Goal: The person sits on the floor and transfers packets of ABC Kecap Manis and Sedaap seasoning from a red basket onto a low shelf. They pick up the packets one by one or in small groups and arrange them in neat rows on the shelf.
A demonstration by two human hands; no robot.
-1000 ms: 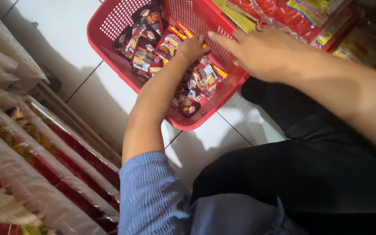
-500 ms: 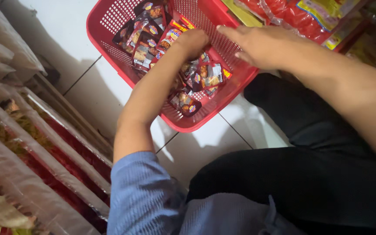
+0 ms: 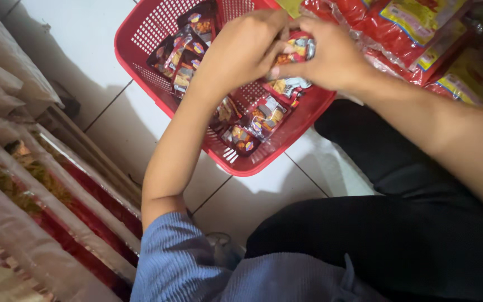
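A red plastic basket (image 3: 141, 61) sits on the white tiled floor and holds several small dark snack sachets (image 3: 183, 53). My left hand (image 3: 244, 47) and my right hand (image 3: 331, 56) meet above the basket's right side. Both grip a bunch of linked snack sachets (image 3: 294, 67), lifted above the basket, its lower end hanging toward the basket. More sachets (image 3: 252, 126) lie on the basket floor under my left forearm.
Long clear-wrapped packs (image 3: 57, 190) with red and brown contents lie stacked at the left. Red and yellow snack bags (image 3: 415, 28) fill a shelf at the top right. My dark-trousered legs (image 3: 398, 223) take up the lower right.
My left hand has come up out of the basket with a bunch of sachets. My right hand has left the basket rim and closed on the same bunch.
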